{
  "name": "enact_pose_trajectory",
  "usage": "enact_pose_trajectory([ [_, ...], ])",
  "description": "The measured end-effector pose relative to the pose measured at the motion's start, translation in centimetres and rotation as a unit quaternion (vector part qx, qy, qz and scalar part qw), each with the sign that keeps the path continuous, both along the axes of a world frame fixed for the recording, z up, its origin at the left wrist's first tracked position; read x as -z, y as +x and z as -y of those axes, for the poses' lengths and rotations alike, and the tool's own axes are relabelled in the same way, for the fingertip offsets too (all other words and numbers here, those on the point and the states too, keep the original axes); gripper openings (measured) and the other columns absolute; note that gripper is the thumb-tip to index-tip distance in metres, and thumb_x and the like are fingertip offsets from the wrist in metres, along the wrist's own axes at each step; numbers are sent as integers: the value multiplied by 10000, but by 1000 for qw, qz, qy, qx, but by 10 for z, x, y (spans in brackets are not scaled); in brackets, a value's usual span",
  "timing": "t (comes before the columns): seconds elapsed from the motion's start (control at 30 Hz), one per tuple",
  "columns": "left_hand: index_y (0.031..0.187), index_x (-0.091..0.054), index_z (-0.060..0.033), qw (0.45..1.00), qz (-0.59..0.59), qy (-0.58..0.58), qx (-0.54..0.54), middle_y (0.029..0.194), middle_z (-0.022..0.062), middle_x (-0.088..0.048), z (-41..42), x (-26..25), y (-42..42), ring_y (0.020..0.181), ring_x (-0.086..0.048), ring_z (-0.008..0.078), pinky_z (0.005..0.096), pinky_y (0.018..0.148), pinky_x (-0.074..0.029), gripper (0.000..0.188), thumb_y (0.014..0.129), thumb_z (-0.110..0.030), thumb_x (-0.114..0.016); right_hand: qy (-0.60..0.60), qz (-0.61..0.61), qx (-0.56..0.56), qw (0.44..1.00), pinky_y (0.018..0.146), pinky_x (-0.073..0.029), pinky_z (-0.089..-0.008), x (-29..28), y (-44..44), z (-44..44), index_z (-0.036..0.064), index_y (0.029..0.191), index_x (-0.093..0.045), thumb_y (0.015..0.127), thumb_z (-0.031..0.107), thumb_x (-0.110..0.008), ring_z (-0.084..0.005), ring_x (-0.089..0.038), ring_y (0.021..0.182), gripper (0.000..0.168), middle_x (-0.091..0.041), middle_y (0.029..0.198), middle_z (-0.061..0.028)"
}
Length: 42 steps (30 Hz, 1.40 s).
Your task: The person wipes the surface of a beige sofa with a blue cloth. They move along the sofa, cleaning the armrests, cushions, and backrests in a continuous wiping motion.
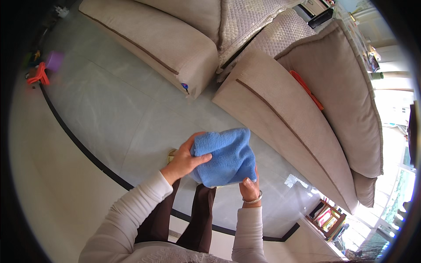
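Between my two hands I hold a blue terry cloth (227, 161), folded over and slightly rumpled, above the floor in front of my legs. My left hand (187, 161) grips its left edge, thumb lying on top and the other fingers hidden beneath. At the lower right corner, my right hand (250, 187) pinches the cloth with the thumb on top; most of its fingers are out of sight behind it. A bracelet (253, 198) circles my right wrist.
Two beige upholstered sofa sections (283, 118) stand ahead, with quilted covers (253, 23) and a large cushion (338, 98). A red-orange strip (306, 90) lies on the right section. Grey floor tiles (108, 98) meet a black skirting (82, 148). A purple container (54, 60) stands far left.
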<state>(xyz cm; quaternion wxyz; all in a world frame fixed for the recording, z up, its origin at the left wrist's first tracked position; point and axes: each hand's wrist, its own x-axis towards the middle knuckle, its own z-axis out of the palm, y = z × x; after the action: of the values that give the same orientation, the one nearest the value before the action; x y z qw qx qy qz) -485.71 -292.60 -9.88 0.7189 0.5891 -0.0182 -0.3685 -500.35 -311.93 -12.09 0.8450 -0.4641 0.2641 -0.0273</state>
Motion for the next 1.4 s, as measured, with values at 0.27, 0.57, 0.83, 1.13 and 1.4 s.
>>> enact_pose_trajectory([
  [0.27, 1251, -459, -62, 943, 329, 11, 54, 1143, 68, -562, 52, -33, 62, 1067, -527, 173, 314, 939, -409, 580, 752, -129, -748, -120, 58, 32, 991, 881, -409, -297, -20, 51, 37, -51, 1154, -526, 770, 208, -730, -156, -526, 975, 506, -582, 1084, -81],
  [0.57, 1167, -478, 3, 870, 467, 45, -155, 1068, 99, -595, 121, 89, 86, 974, -559, 175, 302, 848, -445, 475, 818, -220, -710, -305, 179, 274, 894, 838, -401, -248, 76, 123, 40, -37, 990, -575, 826, 45, -648, -117, -526, 907, 198, -598, 983, -40],
  [0.83, 995, -608, 8, 877, 458, -12, -146, 958, 73, -654, 129, 213, 94, 889, -588, 143, 290, 787, -459, 240, 808, -120, -686, -359, 233, 250, 868, 812, -426, -256, 210, 124, 54, -41, 976, -595, 826, 86, -684, -128, -560, 874, 215, -638, 958, -70],
  [1.13, 966, -627, -4, 894, 429, 44, -120, 941, 83, -667, 124, 451, 96, 867, -617, 167, 302, 762, -476, 220, 785, -110, -693, -319, 89, 242, 912, 732, -460, -271, 444, 125, 52, -44, 1000, -585, 792, 92, -653, -121, -570, 806, 257, -652, 875, -78],
  [1.4, 938, -674, -24, 918, 294, 265, -18, 890, 153, -678, 97, 601, 105, 797, -660, 252, 338, 730, -497, 285, 754, -240, -711, -167, -100, 224, 955, 680, -450, -275, 591, 128, 27, -52, 942, -616, 781, 65, -662, -127, -563, 764, 205, -642, 832, -66],
])
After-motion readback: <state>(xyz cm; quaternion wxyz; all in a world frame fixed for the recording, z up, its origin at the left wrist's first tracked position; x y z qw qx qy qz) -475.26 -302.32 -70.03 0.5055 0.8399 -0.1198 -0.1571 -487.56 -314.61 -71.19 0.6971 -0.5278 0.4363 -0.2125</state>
